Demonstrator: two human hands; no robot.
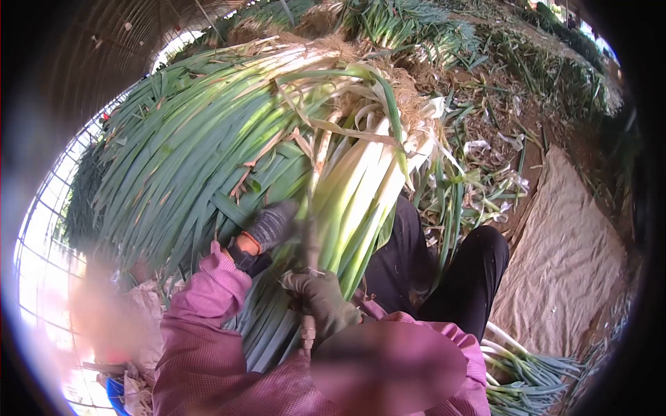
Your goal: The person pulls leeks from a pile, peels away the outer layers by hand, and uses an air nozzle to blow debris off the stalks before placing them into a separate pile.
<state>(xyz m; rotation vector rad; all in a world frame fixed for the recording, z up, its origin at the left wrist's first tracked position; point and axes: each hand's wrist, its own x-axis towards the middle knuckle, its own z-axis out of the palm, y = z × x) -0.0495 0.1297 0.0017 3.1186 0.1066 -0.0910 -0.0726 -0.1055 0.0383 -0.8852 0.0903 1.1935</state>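
Observation:
A big bundle of long green onions point(201, 145) lies before me, roots up and to the right, green leaves fanning left. Nearer me is a thick bunch of onions with pale stalks point(357, 184). My right hand point(322, 298), in a dark glove, is closed around a long knobbly stick point(312, 239) that runs up along the pale stalks. My left hand point(274, 225), in a grey striped glove with a wrist strap, is at the leaves left of the stick. Its fingers are blurred, so their grip cannot be made out.
Onion trimmings point(479, 152) litter the ground at right, beside a crumpled brown sheet point(562, 263). A small heap of onions point(527, 378) lies at lower right. More bundles point(409, 31) are piled behind. A wire grid point(41, 243) borders the left. My knees point(479, 263) are close by.

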